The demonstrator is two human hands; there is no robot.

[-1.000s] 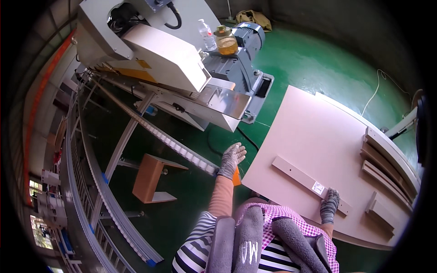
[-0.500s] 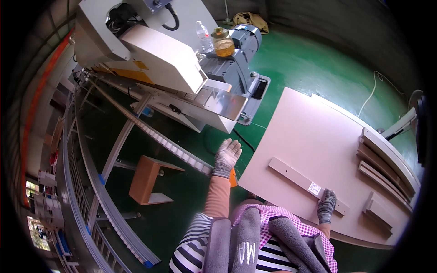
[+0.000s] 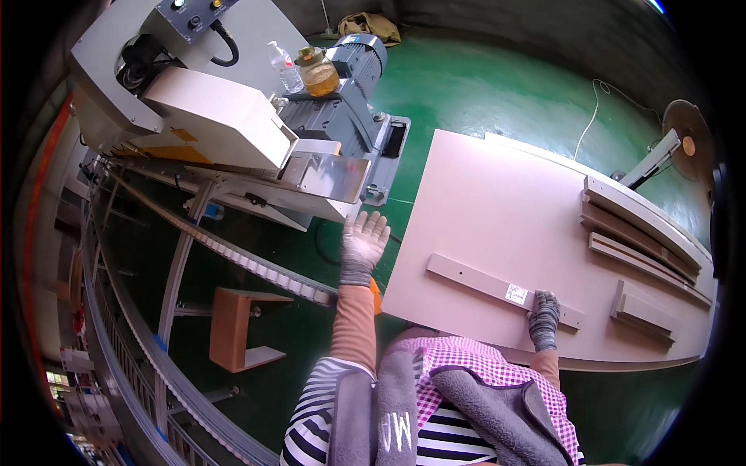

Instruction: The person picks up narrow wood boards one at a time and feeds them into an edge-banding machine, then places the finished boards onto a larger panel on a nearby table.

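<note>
Left hand (image 3: 364, 242) turned more palm-up, fingers spread wider, view swung right

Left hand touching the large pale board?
Apart: the head view shows green floor between the spread left hand and the left edge of the large pale board.

Spreads broad, pale and flat as a worktop (image 3: 489, 202), with green floor (image 3: 466, 85) beyond. Carries a strip (image 3: 480, 280) near the front edge, lying aslant, with a white label (image 3: 516, 293) on its upper face and a hole (image 3: 460, 272) toward each end. Toward the right, bears long bars (image 3: 633, 225), side by side along the far edge, and short bars (image 3: 644, 315), lying close together nearer the front, apart from the strip. On the floor, shows a pale, loosely curving cord (image 3: 596, 109).
</note>
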